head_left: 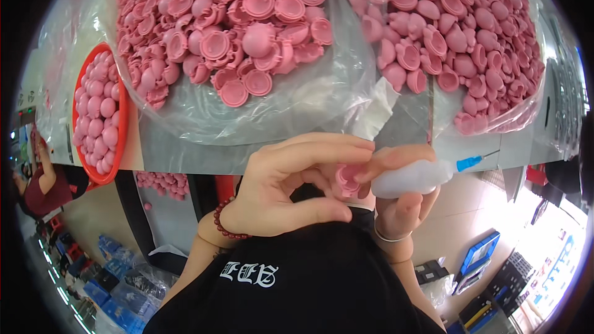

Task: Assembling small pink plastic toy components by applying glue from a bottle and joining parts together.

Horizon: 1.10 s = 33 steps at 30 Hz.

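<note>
In front of my chest, a small pink plastic half-shell (350, 180) sits between my two hands. My left hand (288, 182) curves around it, its curled inner fingers against the shell and its thumb and forefinger stretched past it. In my right hand (396, 213) lies a whitish squeeze bottle (413, 179) with a blue needle tip (470, 162) pointing right, away from the shell. Fingertips of the right hand also reach the shell's edge. Beyond the hands, a large heap of pink half-shells (257, 40) lies on clear plastic sheeting (297, 102).
A second heap of pink shells (461, 43) fills the right of the table. An orange-red basket (124, 120) of pink balls stands at the left edge. White crumpled paper (377, 108) lies just past my hands. More pink pieces (162, 184) are below the table; another person (49, 185) is far left.
</note>
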Tool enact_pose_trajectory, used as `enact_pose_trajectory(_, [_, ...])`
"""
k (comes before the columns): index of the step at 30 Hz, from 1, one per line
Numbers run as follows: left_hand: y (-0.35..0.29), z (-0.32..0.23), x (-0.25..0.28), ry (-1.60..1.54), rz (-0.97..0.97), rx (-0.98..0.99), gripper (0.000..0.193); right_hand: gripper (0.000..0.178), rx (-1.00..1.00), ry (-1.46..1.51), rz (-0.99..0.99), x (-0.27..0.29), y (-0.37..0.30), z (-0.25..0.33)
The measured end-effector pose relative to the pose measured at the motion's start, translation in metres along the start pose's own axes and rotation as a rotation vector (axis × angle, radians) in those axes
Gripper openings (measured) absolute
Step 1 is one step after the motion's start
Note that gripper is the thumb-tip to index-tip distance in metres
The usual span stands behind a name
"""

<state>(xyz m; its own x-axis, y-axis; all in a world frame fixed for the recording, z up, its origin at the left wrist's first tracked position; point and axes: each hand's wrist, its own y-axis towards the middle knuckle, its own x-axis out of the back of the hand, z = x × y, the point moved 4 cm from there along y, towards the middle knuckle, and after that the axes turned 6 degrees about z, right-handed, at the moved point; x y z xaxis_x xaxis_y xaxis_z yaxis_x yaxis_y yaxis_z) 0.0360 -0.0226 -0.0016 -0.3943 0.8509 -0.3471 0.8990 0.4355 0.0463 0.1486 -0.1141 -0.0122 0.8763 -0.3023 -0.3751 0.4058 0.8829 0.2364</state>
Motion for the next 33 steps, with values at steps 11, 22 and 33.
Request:
enact_pose_trajectory(11, [0.005, 0.02, -0.001, -0.489, 0.038, -0.025, 0.041, 0.058, 0.015, -0.163, -0.3, 0.018, 0.004, 0.012])
enact_pose_trajectory(22, [0.004, 0.015, -0.01, -0.433, -0.111, 0.042, 0.051, 0.064, 0.576, -0.667, 0.067, -0.003, 0.005, 0.046])
enact_pose_trajectory(33, [0.005, 0.015, -0.007, -0.373, -0.103, 0.045, 0.05, 0.064, 0.49, -0.723, 0.086, -0.006, 0.006, 0.043])
